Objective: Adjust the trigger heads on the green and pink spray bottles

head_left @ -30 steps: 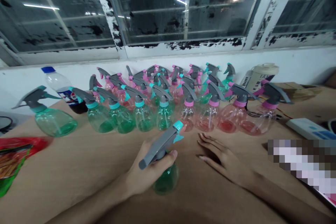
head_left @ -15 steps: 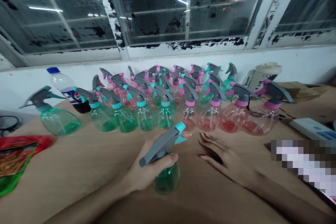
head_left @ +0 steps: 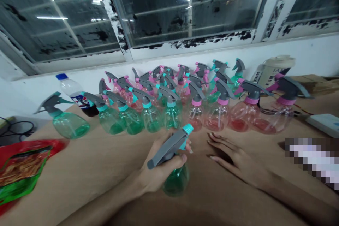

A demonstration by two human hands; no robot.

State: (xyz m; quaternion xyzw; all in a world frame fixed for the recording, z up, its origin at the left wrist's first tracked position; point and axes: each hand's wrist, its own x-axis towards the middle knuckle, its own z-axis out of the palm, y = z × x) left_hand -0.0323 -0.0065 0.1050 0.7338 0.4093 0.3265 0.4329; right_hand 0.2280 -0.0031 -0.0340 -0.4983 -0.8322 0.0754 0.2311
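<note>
My left hand point(head_left: 156, 171) is wrapped round the neck of a green spray bottle point(head_left: 176, 180) with a grey trigger head and teal nozzle, standing on the brown table point(head_left: 87, 169). The bottle leans slightly. My right hand point(head_left: 235, 157) rests flat on the table just right of it, fingers stretched out, holding nothing. Behind both hands stand several green spray bottles point(head_left: 127, 118) on the left and several pink spray bottles point(head_left: 219, 116) on the right, in rows up to the wall.
A lone green bottle point(head_left: 67, 122) stands at the left with a blue-capped drink bottle point(head_left: 72, 91) behind it. A red and green snack bag point(head_left: 21, 169) lies at the left edge. A cream jar point(head_left: 272, 72) and a white device point(head_left: 324, 123) are at the right.
The view has shifted a little, moving everything rightward in the frame. Both hands and the held bottle keep the same pose on the table.
</note>
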